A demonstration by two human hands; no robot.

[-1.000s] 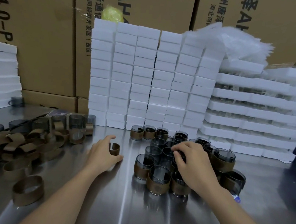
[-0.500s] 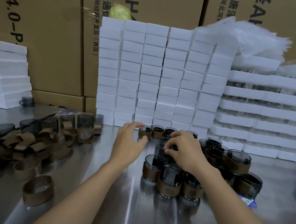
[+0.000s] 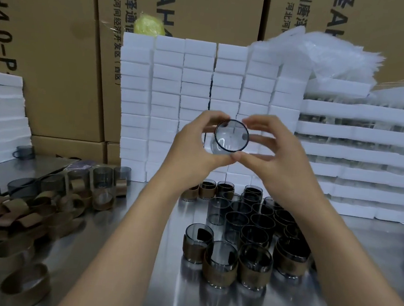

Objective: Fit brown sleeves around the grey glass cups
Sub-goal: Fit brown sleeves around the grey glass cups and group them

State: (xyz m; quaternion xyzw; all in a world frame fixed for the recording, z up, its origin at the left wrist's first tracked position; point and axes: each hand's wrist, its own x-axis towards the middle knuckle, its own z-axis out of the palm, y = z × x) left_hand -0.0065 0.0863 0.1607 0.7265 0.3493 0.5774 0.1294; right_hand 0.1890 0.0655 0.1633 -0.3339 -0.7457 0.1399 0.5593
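Cup: one round grey see-through glass cup (image 3: 231, 136) is held up above the shiny steel table (image 3: 163, 292), between both hands at the middle of the view. Its axis runs roughly along the line of sight, open rim toward the camera. Left hand (image 3: 196, 145) curls round the cup's left side, thumb below, fingers on top; right hand (image 3: 274, 150) mirrors it on the right, and the thumbs meet under the cup. Both hands are partly closed on the glass. No sleeve is visible on this cup; whether either hand hides one, cannot tell. Loose brown band-shaped sleeves (image 3: 24, 217) lie in a pile low and left, nearer the left hand. Finished cups wearing sleeves (image 3: 219, 268) stand directly below the hands, with bare ones behind. Judgement: next need is a sleeve, slid on along the cup's axis.
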